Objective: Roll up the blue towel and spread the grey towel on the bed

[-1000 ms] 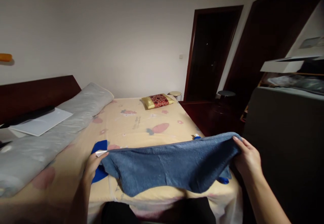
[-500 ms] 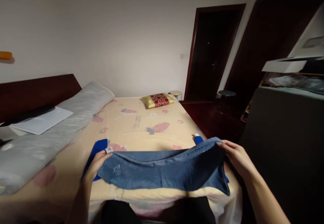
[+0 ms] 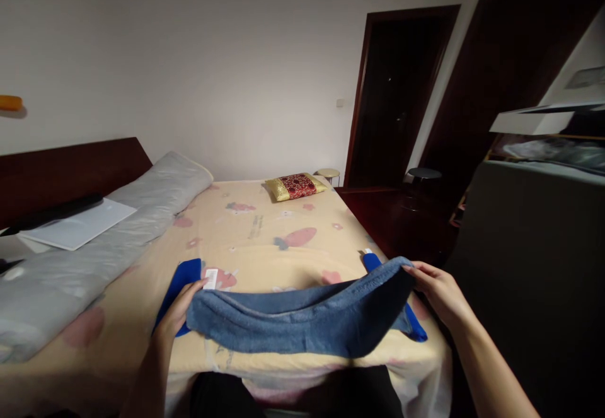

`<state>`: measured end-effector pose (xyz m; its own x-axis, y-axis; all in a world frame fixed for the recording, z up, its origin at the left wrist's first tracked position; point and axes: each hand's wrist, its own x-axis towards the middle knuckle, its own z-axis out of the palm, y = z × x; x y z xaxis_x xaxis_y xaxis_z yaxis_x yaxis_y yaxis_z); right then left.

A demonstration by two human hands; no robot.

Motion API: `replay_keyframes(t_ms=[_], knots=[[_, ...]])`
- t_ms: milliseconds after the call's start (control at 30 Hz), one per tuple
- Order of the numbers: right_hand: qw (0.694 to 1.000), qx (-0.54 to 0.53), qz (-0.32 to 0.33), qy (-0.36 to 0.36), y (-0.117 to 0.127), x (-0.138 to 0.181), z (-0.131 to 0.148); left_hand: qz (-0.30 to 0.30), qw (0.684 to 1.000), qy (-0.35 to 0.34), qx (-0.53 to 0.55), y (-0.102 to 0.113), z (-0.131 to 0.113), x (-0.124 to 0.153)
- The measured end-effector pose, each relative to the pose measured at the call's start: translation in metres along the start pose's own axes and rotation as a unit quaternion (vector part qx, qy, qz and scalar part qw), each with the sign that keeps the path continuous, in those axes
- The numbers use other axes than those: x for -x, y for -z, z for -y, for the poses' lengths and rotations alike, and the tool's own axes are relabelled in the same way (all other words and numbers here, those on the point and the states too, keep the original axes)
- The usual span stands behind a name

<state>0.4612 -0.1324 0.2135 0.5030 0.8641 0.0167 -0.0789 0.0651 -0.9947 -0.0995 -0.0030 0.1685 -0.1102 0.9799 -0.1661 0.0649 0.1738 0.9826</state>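
A grey-blue towel [image 3: 302, 320] hangs slack between my two hands, low over the near end of the bed [image 3: 265, 229]. My left hand [image 3: 177, 311] pinches its left corner, where a small white label sticks up. My right hand [image 3: 437, 292] grips its right corner with fingers curled over the edge. Under the towel lies a bright blue cloth [image 3: 182, 279], showing at both sides on the cream sheet.
A long grey bolster [image 3: 94, 248] runs along the bed's left side, with white paper [image 3: 78, 226] beside it. A red and gold cushion [image 3: 295, 188] sits at the far end. Two round stools stand near a dark doorway [image 3: 397, 96]. A dark cabinet [image 3: 534, 267] stands at right.
The towel has come down from a stretched, raised spread to a slack band close to the sheet. Both hands moved lower and slightly inward.
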Motion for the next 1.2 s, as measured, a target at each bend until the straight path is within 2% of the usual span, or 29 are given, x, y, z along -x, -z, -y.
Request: replay_keyframes(t_ms=[67,133,233,433,533,767,900,1033,1200], knots=[[1.0,-0.014,-0.006,-0.005,0.0,0.0,0.0,0.044,0.998,0.028,0.035,-0.002,-0.003,0.001],[1.0,-0.02,-0.01,-0.006,0.001,-0.002,-0.002,0.046,0.998,0.031,0.033,-0.003,-0.005,0.002],[1.0,-0.025,-0.013,-0.003,0.004,-0.005,-0.005,0.047,0.999,-0.002,-0.018,-0.002,-0.007,0.005],[0.998,-0.047,-0.026,-0.013,0.005,-0.006,-0.006,0.153,0.983,-0.05,-0.091,0.0,-0.017,0.015],[0.998,-0.053,-0.033,-0.009,0.003,-0.005,-0.005,0.181,0.975,-0.051,-0.119,0.003,-0.022,0.019],[0.997,-0.066,-0.041,-0.009,0.006,-0.008,-0.009,0.208,0.96,-0.033,-0.183,0.007,-0.021,0.02],[0.997,-0.064,-0.04,-0.017,0.008,-0.009,-0.011,0.214,0.952,-0.044,-0.212,0.006,-0.016,0.017],[0.997,-0.067,-0.043,-0.02,0.007,-0.008,-0.01,0.195,0.953,-0.055,-0.226,0.008,-0.008,0.008],[0.996,-0.068,-0.048,-0.018,0.007,-0.008,-0.011,0.139,0.968,-0.05,-0.203,0.011,0.0,0.001]])
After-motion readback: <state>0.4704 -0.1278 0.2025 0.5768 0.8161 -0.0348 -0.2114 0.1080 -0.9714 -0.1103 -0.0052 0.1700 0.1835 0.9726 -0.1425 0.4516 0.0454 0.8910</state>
